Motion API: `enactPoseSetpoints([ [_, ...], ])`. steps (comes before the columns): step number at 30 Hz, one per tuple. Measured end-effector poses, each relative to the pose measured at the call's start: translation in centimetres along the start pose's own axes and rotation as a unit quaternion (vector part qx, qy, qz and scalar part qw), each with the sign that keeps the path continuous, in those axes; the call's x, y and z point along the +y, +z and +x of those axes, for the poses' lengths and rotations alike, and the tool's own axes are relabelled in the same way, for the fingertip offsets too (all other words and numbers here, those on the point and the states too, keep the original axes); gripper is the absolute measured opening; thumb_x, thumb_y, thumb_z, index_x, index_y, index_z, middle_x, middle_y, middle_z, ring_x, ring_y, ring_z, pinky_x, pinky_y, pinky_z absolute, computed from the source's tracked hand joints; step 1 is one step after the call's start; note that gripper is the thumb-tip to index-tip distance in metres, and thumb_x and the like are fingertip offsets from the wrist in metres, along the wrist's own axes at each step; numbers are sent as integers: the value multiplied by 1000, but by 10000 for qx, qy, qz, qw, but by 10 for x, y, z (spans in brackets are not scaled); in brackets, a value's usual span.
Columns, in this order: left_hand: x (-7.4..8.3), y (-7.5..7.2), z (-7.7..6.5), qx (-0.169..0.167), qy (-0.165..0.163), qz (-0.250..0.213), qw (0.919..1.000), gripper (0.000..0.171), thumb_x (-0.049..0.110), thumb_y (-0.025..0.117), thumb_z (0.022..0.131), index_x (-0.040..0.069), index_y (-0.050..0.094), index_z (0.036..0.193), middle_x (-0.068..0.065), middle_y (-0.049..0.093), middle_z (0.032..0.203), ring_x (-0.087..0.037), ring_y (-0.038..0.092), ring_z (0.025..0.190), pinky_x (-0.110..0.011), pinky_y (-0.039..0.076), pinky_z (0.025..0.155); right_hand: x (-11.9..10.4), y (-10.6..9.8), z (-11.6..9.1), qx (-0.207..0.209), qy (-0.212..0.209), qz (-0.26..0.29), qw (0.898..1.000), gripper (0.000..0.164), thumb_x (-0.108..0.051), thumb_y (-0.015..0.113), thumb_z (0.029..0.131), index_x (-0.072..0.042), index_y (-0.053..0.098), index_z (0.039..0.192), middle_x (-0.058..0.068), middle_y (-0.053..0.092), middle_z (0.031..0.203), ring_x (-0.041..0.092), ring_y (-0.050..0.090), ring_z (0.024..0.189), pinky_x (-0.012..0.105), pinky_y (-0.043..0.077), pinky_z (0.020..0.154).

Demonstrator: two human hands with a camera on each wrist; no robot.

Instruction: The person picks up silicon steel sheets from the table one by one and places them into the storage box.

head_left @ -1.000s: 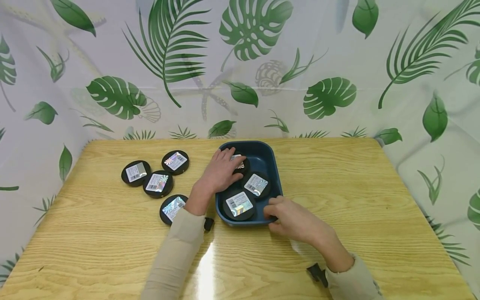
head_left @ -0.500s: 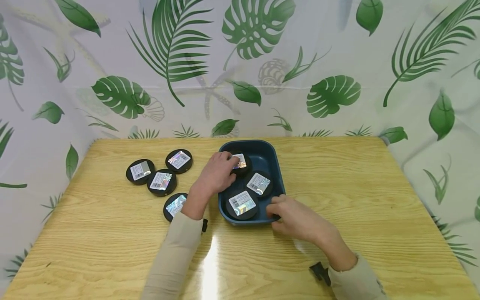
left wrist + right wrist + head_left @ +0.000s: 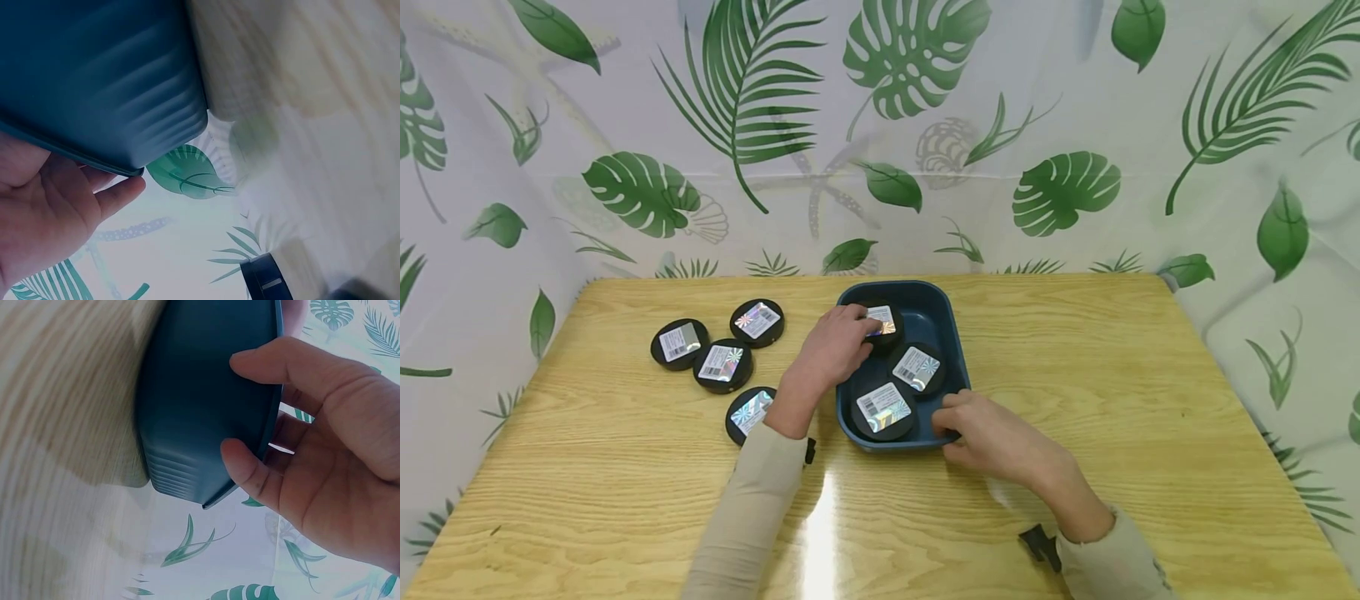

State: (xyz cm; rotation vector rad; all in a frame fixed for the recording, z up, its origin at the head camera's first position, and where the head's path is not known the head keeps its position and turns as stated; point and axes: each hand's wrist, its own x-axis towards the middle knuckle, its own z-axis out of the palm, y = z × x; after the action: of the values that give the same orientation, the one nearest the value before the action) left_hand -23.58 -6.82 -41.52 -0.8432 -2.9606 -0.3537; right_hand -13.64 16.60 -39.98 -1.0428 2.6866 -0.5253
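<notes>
A dark blue bin [image 3: 936, 321] holds three black discs with silver-white hologram labels: one at the far left [image 3: 891, 340], one in the middle [image 3: 916, 367] and one near the front [image 3: 883, 410]. My left hand [image 3: 829, 350] reaches over the bin's left rim. Its fingertips touch the far-left disc; whether they grip it is hidden. The left wrist view shows the palm beside the bin's rim and ribbed outer wall. At the front right corner my right hand [image 3: 988, 433] grips the bin's rim. In the right wrist view its thumb and a finger press the outer wall.
Left of the bin, several more labelled black discs lie on the wooden table [image 3: 1075, 350]: a far one [image 3: 757, 322], a leftmost one [image 3: 679, 343], one between [image 3: 722, 365] and a nearer one [image 3: 747, 412] partly behind the left forearm. A leaf-print cloth [image 3: 970, 225] backs the table.
My left hand has drawn back slightly to the left, uncovering more of the far-left disc's label, then stayed still. The right hand keeps its hold on the rim.
</notes>
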Motion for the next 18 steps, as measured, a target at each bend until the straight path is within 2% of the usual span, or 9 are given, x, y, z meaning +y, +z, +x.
enactPoseSetpoints([
  [11,-1,1,1,-71,-12,41,10000,33,13,68,94,10,68,127,-19,59,133,-35,53,125,-46,40,108,-1,0,0,-5,-23,55,10000,14,-2,72,80,-14,64,79,-2,51,78,11,43,72,23,39,62],
  [18,-2,-1,0,-126,116,-37,9998,34,14,66,95,7,66,128,-19,59,134,-34,52,127,-45,38,110,0,0,0,-3,-53,-23,10000,15,-2,73,79,-14,63,78,-4,49,78,11,44,73,24,40,62],
])
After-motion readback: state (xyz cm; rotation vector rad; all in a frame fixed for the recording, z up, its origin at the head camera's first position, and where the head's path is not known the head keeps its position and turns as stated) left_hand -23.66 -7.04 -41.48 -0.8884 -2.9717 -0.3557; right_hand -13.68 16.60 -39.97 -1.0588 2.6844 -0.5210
